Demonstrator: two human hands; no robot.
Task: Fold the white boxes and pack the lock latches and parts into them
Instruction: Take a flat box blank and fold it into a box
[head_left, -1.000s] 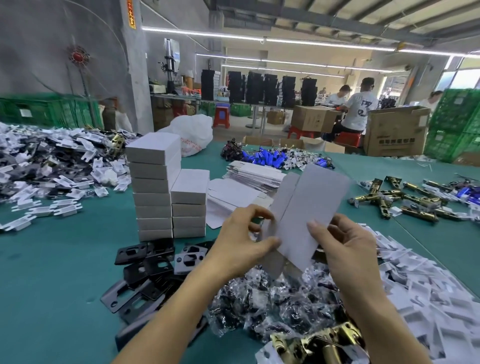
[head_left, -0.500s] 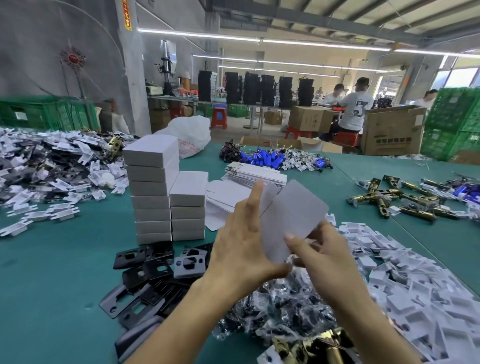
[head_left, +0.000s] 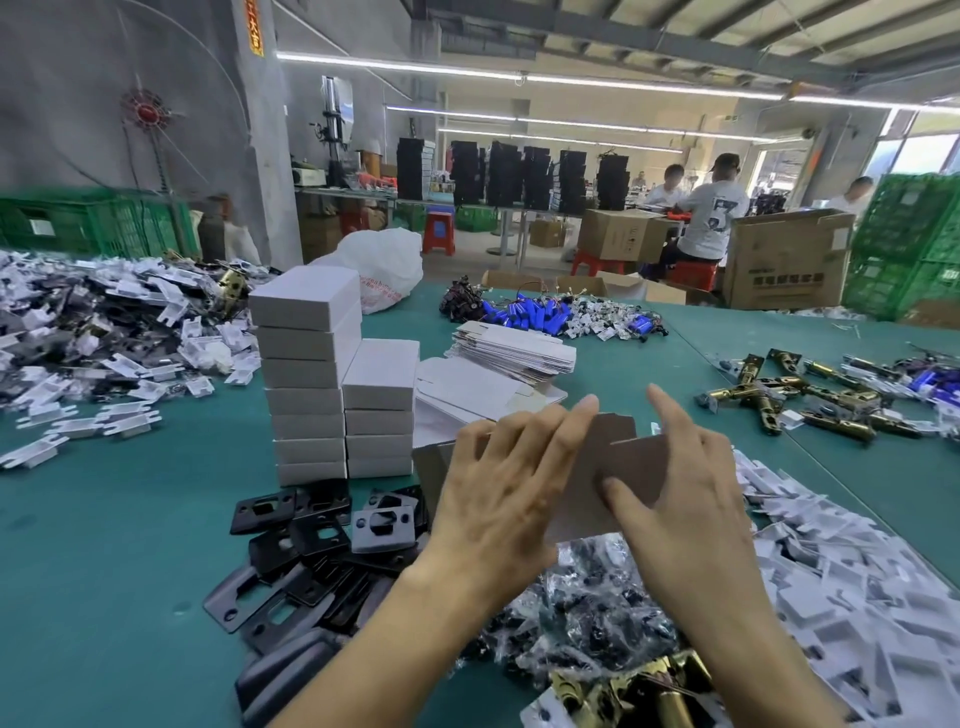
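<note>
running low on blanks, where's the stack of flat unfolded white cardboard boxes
The flat white cardboard stack lies mid-table in the head view, right of the stacked folded white boxes and nearer than the blue cylinder pile.

Eleven folded white boxes (head_left: 304, 297), one half-folded box (head_left: 592, 467), two hands (head_left: 498, 499)

Worktop (head_left: 104, 519) teal-green. Stacked folded boxes (head_left: 306, 332) white; flat blanks pile (head_left: 514, 348) white, edges greyish. Held box blank (head_left: 587, 499) grey-brown on side facing camera. Strike plates (head_left: 291, 535) glossy black. Latches (head_left: 769, 395) brass-gold. Bagged parts (head_left: 587, 613) black in clear film. Plastic inserts (head_left: 857, 597) white. Battery packs (head_left: 524, 314) bright blue. Crates (head_left: 904, 244) green, lattice pattern. Stools (head_left: 439, 234) red. Cartons (head_left: 784, 260) brown, dark print.
</note>
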